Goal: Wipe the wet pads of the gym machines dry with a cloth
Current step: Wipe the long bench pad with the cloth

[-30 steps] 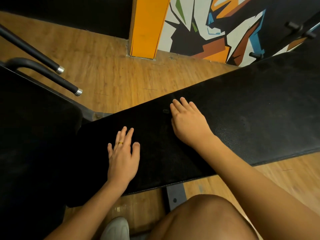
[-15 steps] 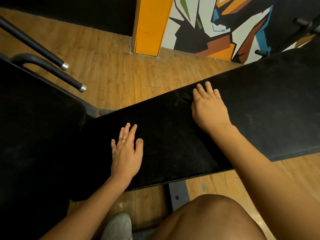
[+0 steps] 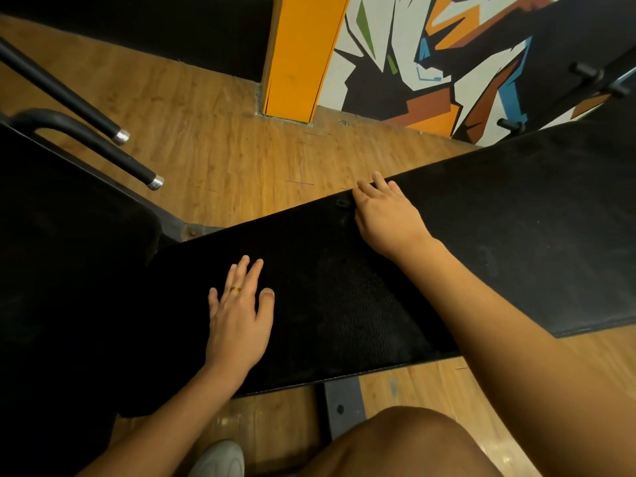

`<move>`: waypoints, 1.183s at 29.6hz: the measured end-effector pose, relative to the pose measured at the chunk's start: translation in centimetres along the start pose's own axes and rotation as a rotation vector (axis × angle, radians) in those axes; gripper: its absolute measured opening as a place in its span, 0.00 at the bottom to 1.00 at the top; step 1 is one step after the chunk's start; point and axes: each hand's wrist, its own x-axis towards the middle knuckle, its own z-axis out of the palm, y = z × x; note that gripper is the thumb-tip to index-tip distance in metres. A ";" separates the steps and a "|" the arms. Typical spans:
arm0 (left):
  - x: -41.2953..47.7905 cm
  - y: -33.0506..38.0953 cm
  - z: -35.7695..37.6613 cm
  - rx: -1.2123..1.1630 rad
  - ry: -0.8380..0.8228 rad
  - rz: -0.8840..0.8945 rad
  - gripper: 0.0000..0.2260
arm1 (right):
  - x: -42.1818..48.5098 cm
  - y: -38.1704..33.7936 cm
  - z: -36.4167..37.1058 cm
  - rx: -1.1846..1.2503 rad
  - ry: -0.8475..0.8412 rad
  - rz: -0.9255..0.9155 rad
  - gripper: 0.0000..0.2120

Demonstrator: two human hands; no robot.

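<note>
Right hand point(image 3: 385, 215) has slid to the far pad point(image 3: 533, 235) edge; it and left hand point(image 3: 241, 315) lie flat, empty.

Left hand point(image 3: 239, 321) lies flat, fingers straight; right hand point(image 3: 387, 218) extended farther forward, fingertips seemingly slightly bent.

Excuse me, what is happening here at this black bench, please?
A person leans over a long black textured bench pad above a wooden floor. The left hand, wearing a gold ring, rests flat on the pad's near part. The right hand lies at the far edge, fingers reaching the rim. I cannot make out a cloth; a small dark wrinkle beside the right fingers may be one.
</note>
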 end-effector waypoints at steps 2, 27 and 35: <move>0.0 0.1 0.0 -0.003 -0.001 0.001 0.23 | -0.1 0.0 0.0 -0.008 0.020 0.020 0.20; 0.0 0.4 -0.1 0.008 0.012 -0.013 0.23 | -1.8 -4.8 0.4 0.031 -0.054 -0.237 0.24; -0.3 0.0 -0.2 -0.006 0.006 -0.002 0.23 | 1.8 -2.2 -0.4 -0.024 -0.052 -0.032 0.19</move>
